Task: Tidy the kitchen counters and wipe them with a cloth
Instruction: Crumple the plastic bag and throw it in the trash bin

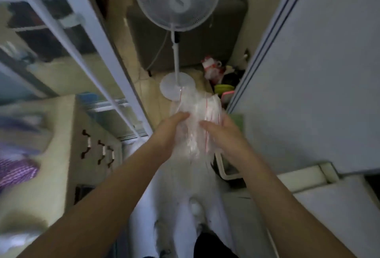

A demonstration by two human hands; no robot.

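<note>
Your left hand (170, 132) and right hand (225, 137) clasp the bundle of clear bags (195, 109) between them, thumbs on top, its long axis running near to far.

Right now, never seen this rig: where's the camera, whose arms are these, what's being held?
There is no machine here. A person wears one wide-angle camera on the head, looking forward and down, so the two bare arms are their own. The left hand and right hand together hold a bundle of clear plastic bags with red strips, in mid-air. Ahead, a white pedestal fan stands on the floor. A beige cabinet with dark handles is on the left, and a large white appliance is on the right. The far left edge is too blurred to read, and no countertop shows clearly.
</note>
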